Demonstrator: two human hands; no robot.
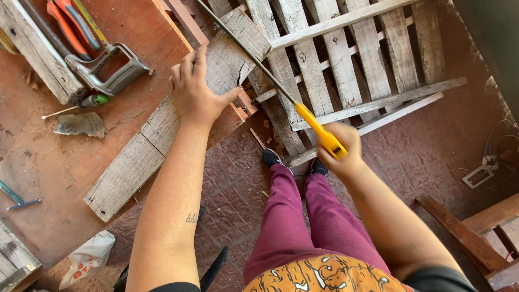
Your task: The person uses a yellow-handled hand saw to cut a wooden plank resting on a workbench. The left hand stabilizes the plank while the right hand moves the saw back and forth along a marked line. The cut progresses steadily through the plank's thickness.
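My left hand (195, 89) presses flat on a weathered grey plank (146, 140) that lies slantwise across the reddish table (48, 178) and sticks out past its edge. My right hand (341, 148) grips the yellow handle of a handsaw (319, 132). The saw's thin dark blade (243, 46) runs up and to the left, edge-on, meeting the plank's far end just right of my left hand. Below are my maroon trousers (286, 216) and dark shoes on the brick floor.
A grey caulking gun (105, 67), orange-handled pliers (70, 24), a crumpled scrap (81, 124) and blue pens (16, 197) lie on the table. A wooden pallet (346, 59) lies on the floor ahead. Planks (470, 232) stand at right, a plastic bag (89, 257) below left.
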